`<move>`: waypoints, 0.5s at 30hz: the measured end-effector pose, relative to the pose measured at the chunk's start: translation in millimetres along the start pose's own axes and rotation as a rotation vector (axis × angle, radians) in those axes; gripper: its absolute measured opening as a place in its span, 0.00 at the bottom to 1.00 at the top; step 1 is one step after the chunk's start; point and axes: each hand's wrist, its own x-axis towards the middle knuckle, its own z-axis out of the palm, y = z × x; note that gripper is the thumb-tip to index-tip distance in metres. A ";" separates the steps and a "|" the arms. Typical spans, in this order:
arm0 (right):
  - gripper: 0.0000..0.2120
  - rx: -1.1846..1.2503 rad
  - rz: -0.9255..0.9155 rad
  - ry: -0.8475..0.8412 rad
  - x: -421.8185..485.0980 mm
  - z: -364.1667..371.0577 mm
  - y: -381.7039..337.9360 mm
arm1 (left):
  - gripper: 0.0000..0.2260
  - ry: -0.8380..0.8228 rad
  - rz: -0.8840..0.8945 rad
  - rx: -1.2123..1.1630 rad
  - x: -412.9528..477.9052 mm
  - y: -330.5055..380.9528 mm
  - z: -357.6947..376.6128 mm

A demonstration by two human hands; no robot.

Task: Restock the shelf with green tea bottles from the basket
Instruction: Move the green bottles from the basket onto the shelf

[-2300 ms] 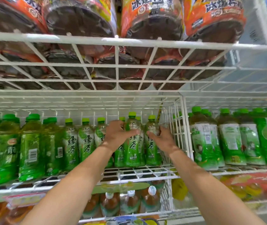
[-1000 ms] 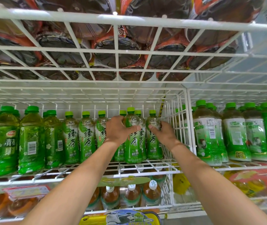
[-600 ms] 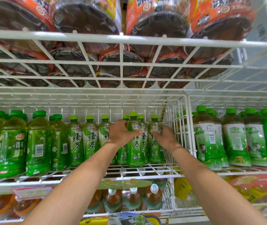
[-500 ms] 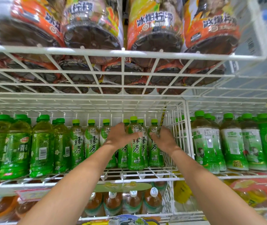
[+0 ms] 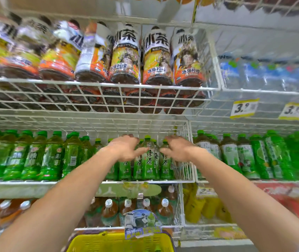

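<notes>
1. Since half a second ago both hands have come off the bottles, and my view has swung so that more of the upper shelving shows; the frame is smeared with motion blur.
2. Green tea bottles (image 5: 149, 159) stand upright in a tight cluster on the white wire shelf (image 5: 145, 181), at the right end of its bay, just beside the wire divider (image 5: 187, 155).
3. Left hand (image 5: 125, 149): fingers spread and loosely curled in front of the cluster's left side, holding nothing.
4. Right hand (image 5: 177, 149): fingers likewise splayed in front of the right side of the cluster, holding nothing. Whether any fingertip brushes a bottle, I cannot tell through the blur.
5. Yellow basket (image 5: 121, 242) sits at the bottom edge of view, between my forearms; its contents are out of sight.
6. Left of the cluster, a row of other green bottles (image 5: 35, 157) fills the same shelf.
7. Beyond the divider, more green-capped bottles (image 5: 245, 157).
8. Shelf above: orange-labelled tea bottles (image 5: 156, 57).
9. Shelf below: white-capped amber bottles (image 5: 127, 210).
10. Yellow price tags (image 5: 243, 108) hang at upper right.
</notes>
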 end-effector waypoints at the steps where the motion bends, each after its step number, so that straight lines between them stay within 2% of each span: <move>1: 0.35 -0.020 -0.004 0.010 -10.3 -3.7 -2.3 | 0.28 0.017 0.021 0.045 -9.3 2.2 -2.7; 5: 0.36 -0.103 -0.046 0.035 -45.7 -11.3 -6.8 | 0.29 0.066 0.074 0.125 -41.6 1.3 -9.3; 11: 0.37 -0.136 -0.091 0.064 -76.2 -10.0 -12.2 | 0.27 0.119 0.024 0.138 -80.5 -2.8 -18.5; 15: 0.38 -0.117 -0.120 0.049 -83.8 -0.8 -28.7 | 0.29 0.128 0.000 0.150 -107.1 -6.7 -15.0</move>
